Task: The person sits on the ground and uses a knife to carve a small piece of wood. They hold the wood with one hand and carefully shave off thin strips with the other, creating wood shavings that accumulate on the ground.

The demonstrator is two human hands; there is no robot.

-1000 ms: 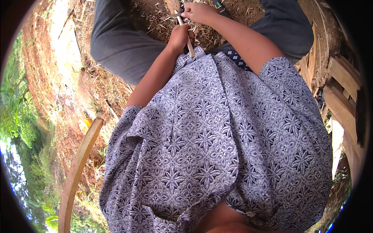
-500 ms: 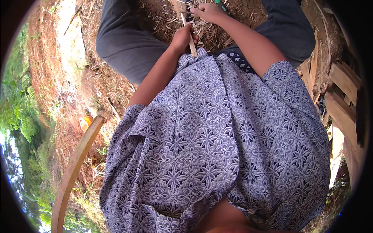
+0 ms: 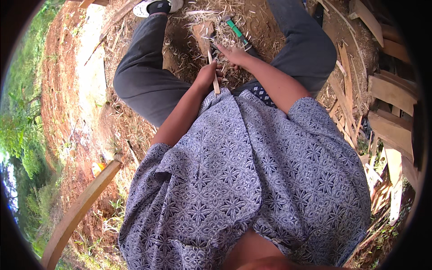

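Between knees: left hand (image 3: pixel 208 74) grips thin wooden stick (image 3: pixel 213 76); right hand (image 3: pixel 234 55) alongside.

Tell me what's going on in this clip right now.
A person in a blue patterned shirt sits on bare earth, legs apart, working between the knees. The left hand grips a thin wooden stick, and the right hand rests at its upper end, seemingly holding a small blade, though that is hard to make out. Wood shavings cover the ground ahead, where a green-handled tool lies. Split wooden slats are piled to the right.
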